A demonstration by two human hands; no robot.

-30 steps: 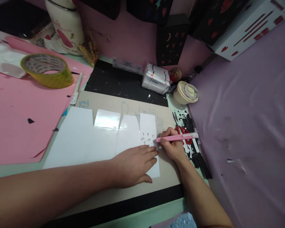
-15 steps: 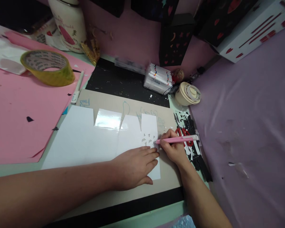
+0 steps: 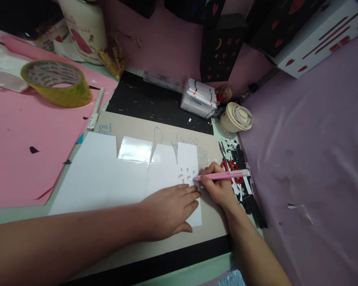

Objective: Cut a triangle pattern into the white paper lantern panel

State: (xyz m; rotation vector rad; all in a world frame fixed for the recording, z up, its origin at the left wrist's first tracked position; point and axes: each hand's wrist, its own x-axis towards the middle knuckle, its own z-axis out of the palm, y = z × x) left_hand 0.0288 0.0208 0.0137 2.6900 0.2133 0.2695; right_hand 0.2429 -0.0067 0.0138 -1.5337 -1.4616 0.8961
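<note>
Right now, your right hand (image 3: 217, 186) has its fingers closed in a pen grip around the pink pen-shaped tool (image 3: 223, 174), right of the middle of the frame. The tool's long axis runs nearly level across the picture, its tip pointing left and seeming to meet the white paper (image 3: 119, 178) close to that paper's right edge, beside the small cut-outs (image 3: 188, 177). That tip is the relation to mind: it sits just above the fingertips of your left hand (image 3: 171, 210) in the frame, very near them. Your left fingers are stretched out flat on the paper, gripping nothing. The paper spreads from left of centre to right of centre over the beige board (image 3: 211, 222), with your right hand beyond its right edge and your left hand resting on it
</note>
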